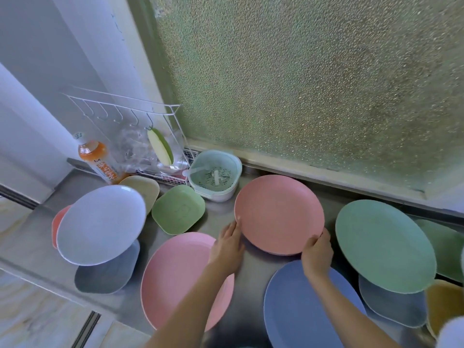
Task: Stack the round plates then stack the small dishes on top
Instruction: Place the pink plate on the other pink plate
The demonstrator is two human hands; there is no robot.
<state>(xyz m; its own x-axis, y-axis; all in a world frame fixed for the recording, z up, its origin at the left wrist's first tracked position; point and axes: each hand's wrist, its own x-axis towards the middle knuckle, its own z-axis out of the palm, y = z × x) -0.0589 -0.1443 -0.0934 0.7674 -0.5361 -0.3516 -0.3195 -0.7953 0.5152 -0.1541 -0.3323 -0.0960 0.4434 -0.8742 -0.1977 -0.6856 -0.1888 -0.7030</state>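
Note:
A salmon-pink round plate (pixel 278 213) sits in the middle of the steel counter. My left hand (pixel 229 243) grips its left rim and my right hand (pixel 316 251) grips its near right rim. A lighter pink round plate (pixel 175 277) lies near left under my left forearm. A blue round plate (pixel 296 312) lies near right under my right forearm. A green round plate (pixel 384 244) rests at the right, on top of a grey-blue small dish (pixel 391 305). A pale lilac round plate (pixel 100 224) leans at the left over a grey small dish (pixel 105 275). A green small dish (pixel 178 209) and a beige small dish (pixel 143 188) lie behind.
A pale green strainer bowl (pixel 214 175) stands at the back by the frosted window. A white wire rack (pixel 160 156) and an orange drink bottle (pixel 96 158) stand at the back left. A yellow dish (pixel 444 305) and another green dish (pixel 449 247) sit at the far right.

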